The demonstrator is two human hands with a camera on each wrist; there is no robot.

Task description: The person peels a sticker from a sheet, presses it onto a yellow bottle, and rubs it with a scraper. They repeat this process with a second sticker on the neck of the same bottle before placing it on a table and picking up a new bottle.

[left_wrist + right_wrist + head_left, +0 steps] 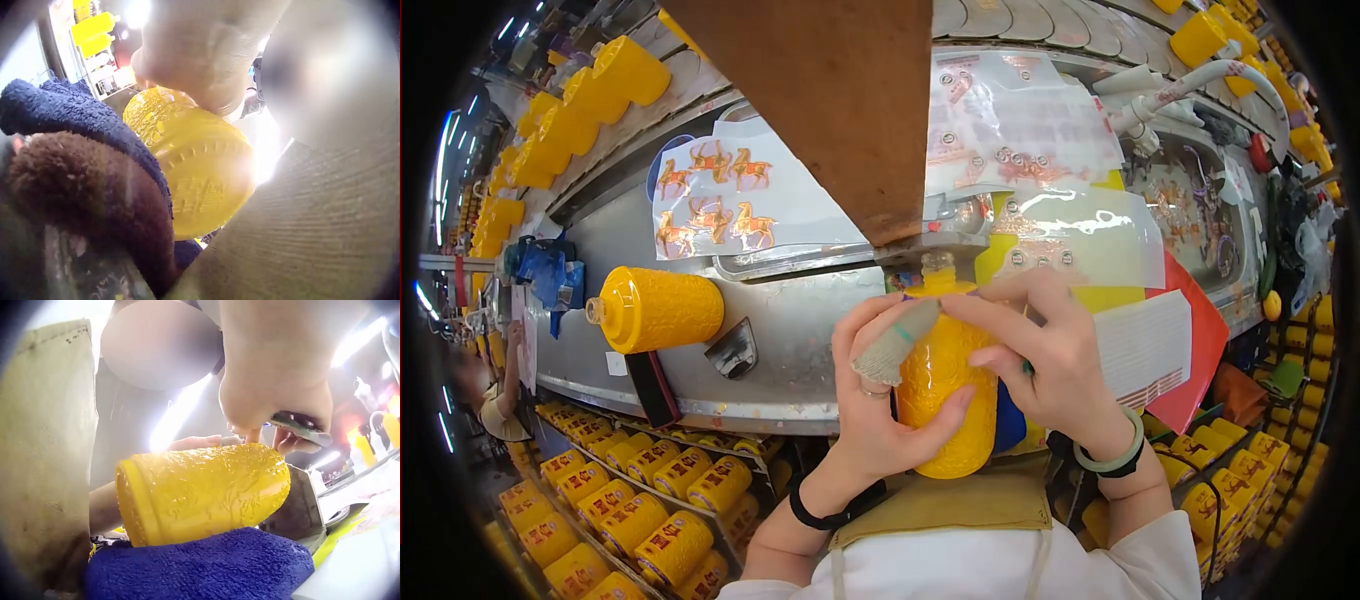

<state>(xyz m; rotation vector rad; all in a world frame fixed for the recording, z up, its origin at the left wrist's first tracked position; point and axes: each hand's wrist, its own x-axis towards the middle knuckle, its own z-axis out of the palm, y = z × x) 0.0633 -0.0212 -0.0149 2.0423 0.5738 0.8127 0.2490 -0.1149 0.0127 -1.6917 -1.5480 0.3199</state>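
A yellow embossed bottle [945,400] with a clear neck lies in front of the person's apron; in the right wrist view the bottle [206,494] rests on a blue towel [206,569]. The left hand [880,390], with a cloth cover on one finger, grips its left side, thumb across the front. At the bottle's shoulder, the right hand [1045,350] touches the upper surface with its fingertips, the fingers bent. Whether it pinches something small there cannot be told. The left wrist view shows the embossed base [206,181].
Another yellow bottle [665,308] lies on the metal bench at left, near a dark phone-like object [650,388]. Sheets with horse stickers [740,190] lie behind. A brown board [840,100] hangs over the middle. Crates of yellow bottles [640,500] stand below both sides.
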